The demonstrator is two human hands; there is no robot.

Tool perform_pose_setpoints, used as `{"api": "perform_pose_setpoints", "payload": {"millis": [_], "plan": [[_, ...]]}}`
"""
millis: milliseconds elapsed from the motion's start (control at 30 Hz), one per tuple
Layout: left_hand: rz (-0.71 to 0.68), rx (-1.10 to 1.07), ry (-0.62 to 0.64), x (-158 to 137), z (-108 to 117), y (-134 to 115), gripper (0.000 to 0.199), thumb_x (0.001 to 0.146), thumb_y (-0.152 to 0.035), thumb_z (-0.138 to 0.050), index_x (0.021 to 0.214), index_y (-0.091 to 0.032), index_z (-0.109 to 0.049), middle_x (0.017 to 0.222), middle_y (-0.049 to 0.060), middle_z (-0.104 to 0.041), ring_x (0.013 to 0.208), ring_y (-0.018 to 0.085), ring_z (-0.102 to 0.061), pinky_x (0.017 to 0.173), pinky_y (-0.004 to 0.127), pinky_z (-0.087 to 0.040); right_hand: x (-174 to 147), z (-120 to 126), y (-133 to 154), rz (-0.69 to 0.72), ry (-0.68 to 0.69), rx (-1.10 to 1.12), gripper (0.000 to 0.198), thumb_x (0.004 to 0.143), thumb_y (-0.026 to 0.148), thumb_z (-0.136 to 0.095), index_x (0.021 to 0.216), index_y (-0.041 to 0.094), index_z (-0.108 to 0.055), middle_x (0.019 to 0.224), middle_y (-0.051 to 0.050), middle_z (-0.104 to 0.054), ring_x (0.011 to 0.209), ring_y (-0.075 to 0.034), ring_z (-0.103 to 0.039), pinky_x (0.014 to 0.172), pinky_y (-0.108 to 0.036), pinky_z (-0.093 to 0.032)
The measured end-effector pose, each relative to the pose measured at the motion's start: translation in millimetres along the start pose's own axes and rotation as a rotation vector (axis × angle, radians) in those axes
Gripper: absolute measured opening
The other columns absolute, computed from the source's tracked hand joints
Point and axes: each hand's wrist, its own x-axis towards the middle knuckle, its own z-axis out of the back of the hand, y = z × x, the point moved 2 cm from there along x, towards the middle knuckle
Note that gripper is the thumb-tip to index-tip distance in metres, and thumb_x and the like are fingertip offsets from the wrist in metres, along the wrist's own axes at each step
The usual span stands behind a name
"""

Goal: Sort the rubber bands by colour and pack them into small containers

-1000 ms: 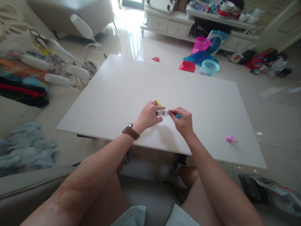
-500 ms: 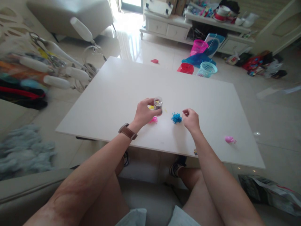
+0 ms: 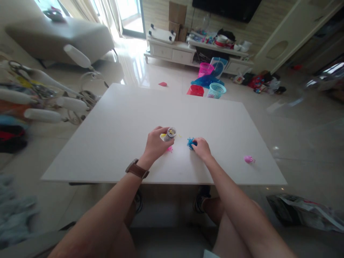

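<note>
My left hand (image 3: 155,144) grips a small clear jar (image 3: 171,133) between thumb and fingers, its open mouth tipped up toward me, with dark and yellow bits inside. Just right of it, my right hand (image 3: 202,147) is closed with its fingertips in a small heap of blue rubber-band-like pieces (image 3: 190,143) on the white table (image 3: 134,114). A pink heap (image 3: 169,149) of similar pieces lies below the jar. Some yellow pieces (image 3: 162,135) show behind it, partly hidden by my left hand.
A pink toy (image 3: 248,159) lies near the table's right side. Beyond the far edge are a red basin (image 3: 195,90), a light-blue basket (image 3: 216,89) and a pink basket (image 3: 205,68) on the floor. A white lamp with several arms (image 3: 72,104) stands at the left.
My right hand has moved left and its fingers now reach into the blue heap. My left hand still holds the jar. The camera view has tilted up and turned right.
</note>
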Motion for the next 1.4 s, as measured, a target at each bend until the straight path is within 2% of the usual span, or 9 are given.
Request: {"api": "perform_pose_setpoints", "payload": {"millis": [267, 400, 533, 667, 800, 967, 1167, 1267, 1400], "plan": [[0.01, -0.02, 0.012, 1, -3, -3, 0.03, 0.072, -0.016, -0.071, 0.101, -0.021, -0.079, 0.098, 0.001, -0.074, 0.092, 0.018, -0.069, 0.09, 0.031, -0.052, -1, 9, 4, 0.018, -0.084, 0.075, 0.015, 0.084, 0.013, -0.062, 0.086, 0.019, -0.076, 0.093, -0.007, -0.073, 0.089, -0.02, -0.065, 0.087, -0.03, -0.048], [0.005, -0.014, 0.02, 1, -5, -3, 0.029, 0.073, -0.018, -0.07, 0.101, -0.021, -0.079, 0.099, 0.002, -0.074, 0.093, 0.019, -0.069, 0.091, 0.031, -0.053, 0, 23, 7, 0.01, -0.155, 0.216, 0.013, 0.082, 0.017, -0.063, 0.084, 0.019, -0.075, 0.088, -0.006, -0.074, 0.08, -0.018, -0.065, 0.082, -0.03, -0.05], [0.002, 0.021, 0.08, 1, -9, 0, 0.031, 0.073, -0.019, -0.069, 0.102, -0.022, -0.079, 0.098, 0.002, -0.073, 0.092, 0.019, -0.069, 0.091, 0.033, -0.053, 2, 40, 4, -0.079, -0.195, 0.464, 0.015, 0.079, 0.03, -0.066, 0.083, 0.019, -0.075, 0.078, -0.004, -0.075, 0.072, -0.018, -0.065, 0.074, -0.031, -0.051], [-0.016, 0.095, 0.167, 1, -18, 7, 0.034, 0.072, -0.018, -0.067, 0.103, -0.022, -0.08, 0.093, 0.002, -0.069, 0.083, 0.018, -0.066, 0.08, 0.031, -0.052, 4, 51, 1, -0.166, -0.171, 0.793, 0.028, 0.069, 0.043, -0.077, 0.08, 0.018, -0.075, 0.076, -0.005, -0.075, 0.072, -0.019, -0.066, 0.074, -0.034, -0.052], [-0.05, 0.143, 0.237, -1, -28, 12, 0.044, 0.071, -0.017, -0.066, 0.112, -0.024, -0.08, 0.096, 0.005, -0.065, 0.085, 0.019, -0.064, 0.08, 0.031, -0.052, 1, 58, 8, -0.229, -0.11, 1.146, 0.037, 0.056, 0.045, -0.089, 0.078, 0.018, -0.075, 0.075, -0.003, -0.074, 0.072, -0.016, -0.063, 0.074, -0.032, -0.051], [-0.073, 0.156, 0.289, -2, -38, 8, 0.047, 0.073, -0.016, -0.066, 0.117, -0.024, -0.079, 0.094, 0.006, -0.062, 0.088, 0.021, -0.062, 0.081, 0.034, -0.052, -6, 64, 24, -0.28, 0.038, 1.449, 0.04, 0.05, 0.041, -0.097, 0.076, 0.02, -0.075, 0.074, -0.001, -0.073, 0.069, -0.013, -0.062, 0.07, -0.029, -0.051], [-0.097, 0.134, 0.315, -3, -44, 3, 0.048, 0.072, -0.014, -0.067, 0.118, -0.025, -0.079, 0.093, 0.005, -0.06, 0.09, 0.022, -0.06, 0.084, 0.036, -0.05, -14, 67, 38, -0.23, 0.29, 1.481, 0.032, 0.058, 0.038, -0.095, 0.076, 0.018, -0.077, 0.072, -0.001, -0.072, 0.065, -0.012, -0.061, 0.066, -0.027, -0.049], [-0.11, 0.135, 0.337, -4, -48, 1, 0.049, 0.072, -0.014, -0.067, 0.118, -0.027, -0.079, 0.092, 0.005, -0.059, 0.091, 0.022, -0.06, 0.084, 0.036, -0.05, -15, 64, 41, -0.208, 0.293, 1.445, 0.031, 0.059, 0.038, -0.093, 0.077, 0.018, -0.077, 0.071, -0.001, -0.072, 0.063, -0.012, -0.06, 0.063, -0.028, -0.048], [-0.122, 0.139, 0.353, -4, -50, 2, 0.049, 0.072, -0.015, -0.068, 0.119, -0.027, -0.078, 0.092, 0.005, -0.059, 0.09, 0.022, -0.06, 0.082, 0.035, -0.05, -15, 59, 43, -0.178, 0.217, 1.37, 0.031, 0.058, 0.039, -0.093, 0.077, 0.019, -0.078, 0.069, 0.0, -0.072, 0.061, -0.012, -0.059, 0.061, -0.026, -0.046]]}}
